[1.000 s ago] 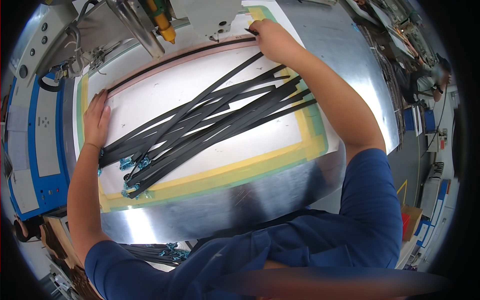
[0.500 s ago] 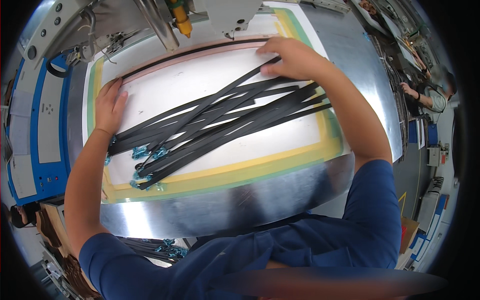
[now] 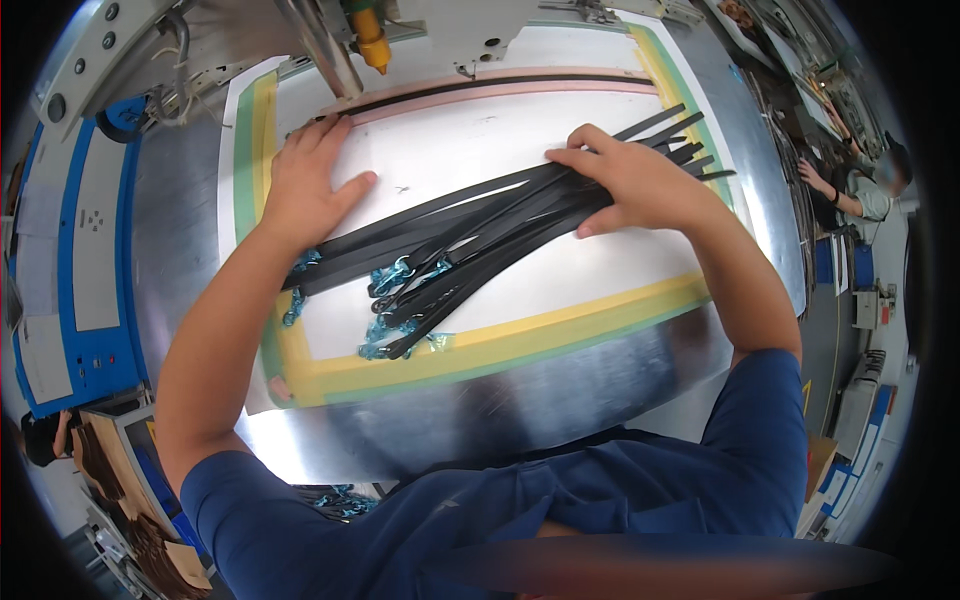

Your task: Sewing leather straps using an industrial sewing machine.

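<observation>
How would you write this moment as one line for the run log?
left hand: flat on white board | right hand: pressing black straps | strap ends: blue-wrapped clips | above: sewing machine head

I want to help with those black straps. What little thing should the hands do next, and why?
Probably pick one strap off the bundle of black straps. The right hand lies flat on the bundle's far end, the left hand presses the white board, and the straps lie crossed, their wrapped buckles bunched together.

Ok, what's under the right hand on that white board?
The right hand lies flat on the bundle of black straps, which rests on the white board. The strap stretch beneath the palm is covered, so its state there cannot be seen.
</observation>
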Tool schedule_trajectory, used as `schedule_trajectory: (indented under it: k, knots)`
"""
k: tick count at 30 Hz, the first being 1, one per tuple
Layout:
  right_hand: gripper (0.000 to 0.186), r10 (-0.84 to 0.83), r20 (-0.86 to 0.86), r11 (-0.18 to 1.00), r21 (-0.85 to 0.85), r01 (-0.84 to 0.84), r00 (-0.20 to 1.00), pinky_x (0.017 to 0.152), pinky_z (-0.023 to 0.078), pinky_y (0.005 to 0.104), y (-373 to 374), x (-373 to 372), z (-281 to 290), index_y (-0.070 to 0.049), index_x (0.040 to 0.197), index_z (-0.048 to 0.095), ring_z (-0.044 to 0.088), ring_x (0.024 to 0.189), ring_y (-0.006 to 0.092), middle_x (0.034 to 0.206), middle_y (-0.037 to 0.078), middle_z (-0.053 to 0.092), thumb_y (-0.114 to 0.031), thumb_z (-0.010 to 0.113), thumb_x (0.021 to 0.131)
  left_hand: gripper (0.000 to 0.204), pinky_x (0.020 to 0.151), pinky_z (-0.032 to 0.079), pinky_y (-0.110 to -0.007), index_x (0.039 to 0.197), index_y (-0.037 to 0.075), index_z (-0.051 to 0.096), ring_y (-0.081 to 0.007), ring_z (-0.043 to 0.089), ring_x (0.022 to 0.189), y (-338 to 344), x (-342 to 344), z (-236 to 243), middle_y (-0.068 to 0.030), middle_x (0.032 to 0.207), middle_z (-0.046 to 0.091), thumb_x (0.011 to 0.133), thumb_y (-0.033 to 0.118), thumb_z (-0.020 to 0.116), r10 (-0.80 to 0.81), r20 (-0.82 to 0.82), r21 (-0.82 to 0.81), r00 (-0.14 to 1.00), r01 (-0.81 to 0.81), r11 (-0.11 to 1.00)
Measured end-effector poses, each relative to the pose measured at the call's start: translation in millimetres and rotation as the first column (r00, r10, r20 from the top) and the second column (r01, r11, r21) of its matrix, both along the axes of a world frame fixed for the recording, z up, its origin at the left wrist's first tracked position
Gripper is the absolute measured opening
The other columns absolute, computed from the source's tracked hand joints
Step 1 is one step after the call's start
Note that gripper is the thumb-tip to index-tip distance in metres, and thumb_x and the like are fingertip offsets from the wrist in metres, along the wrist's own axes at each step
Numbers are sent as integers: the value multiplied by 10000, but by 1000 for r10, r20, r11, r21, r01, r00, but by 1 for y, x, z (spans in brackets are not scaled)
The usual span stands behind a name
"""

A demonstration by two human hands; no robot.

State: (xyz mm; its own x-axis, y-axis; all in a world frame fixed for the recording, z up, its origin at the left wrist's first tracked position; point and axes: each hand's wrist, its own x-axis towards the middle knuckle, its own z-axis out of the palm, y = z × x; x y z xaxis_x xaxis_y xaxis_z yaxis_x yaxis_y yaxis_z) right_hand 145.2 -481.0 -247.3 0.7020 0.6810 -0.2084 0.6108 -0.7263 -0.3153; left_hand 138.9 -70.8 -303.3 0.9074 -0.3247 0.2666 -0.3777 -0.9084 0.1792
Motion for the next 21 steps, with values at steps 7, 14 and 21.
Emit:
schedule_trajectory:
  k: [7,14,21]
  knots:
    - [420,-85,158,989,132,64,984,959,531,438,37,62,-1,-57,1319,698,669,1106,368,1191,160,679,-276,711,960,754,1206,359,-505,1524,82,528,-416,489,1407,-7,10,-4,-209,1589,475,907,471,720,-161,-50,8,986,162,987]
    - [317,-222,382,975,71,211,897,997,544,440,113,81,-53,-64,1231,746,684,1149,356,1261,150,691,-36,546,987,727,1177,397,-483,1522,97,538,-441,505,1398,-25,18,-12,-243,1592,458,933,492,700,-117,-69,90,991,123,988]
    - [278,-235,452,959,-37,282,861,949,569,451,113,89,-63,-30,1121,751,694,1113,354,1172,147,695,14,563,920,778,1170,354,-546,1566,136,513,-417,446,1452,-54,33,-36,-228,1613,443,942,576,658,-31,-71,49,997,35,998]
